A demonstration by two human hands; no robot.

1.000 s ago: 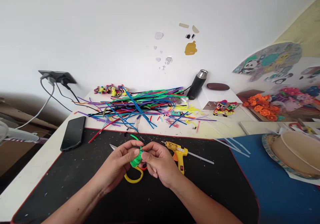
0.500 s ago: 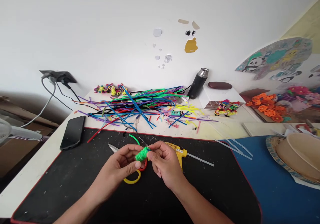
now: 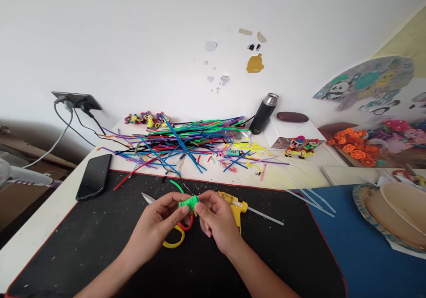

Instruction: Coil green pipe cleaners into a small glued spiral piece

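Observation:
A bright green coil of pipe cleaner (image 3: 188,203) is pinched between my two hands above the black mat (image 3: 133,262). My left hand (image 3: 163,216) grips its left end between thumb and fingers. My right hand (image 3: 214,218) pinches its right end, where a bit of blue shows. Below and behind my left hand lie scissors (image 3: 174,244) with yellow and red handles, partly hidden by that hand. A yellow glue gun (image 3: 237,207) with a clear glue stick (image 3: 266,216) in it rests just behind my right hand. A loose green pipe cleaner piece (image 3: 176,185) lies beyond my left hand.
A heap of coloured pipe cleaners (image 3: 186,138) spreads along the back. A phone (image 3: 94,176) lies at left. A black flask (image 3: 264,113) stands by a white box (image 3: 282,131). Small figures (image 3: 301,147), loose glue sticks (image 3: 313,200) and a round container (image 3: 392,209) are at right.
My left thumb has closed onto the green coil, which now sits more level. Both hands stay together in about the same place. The view has shifted slightly.

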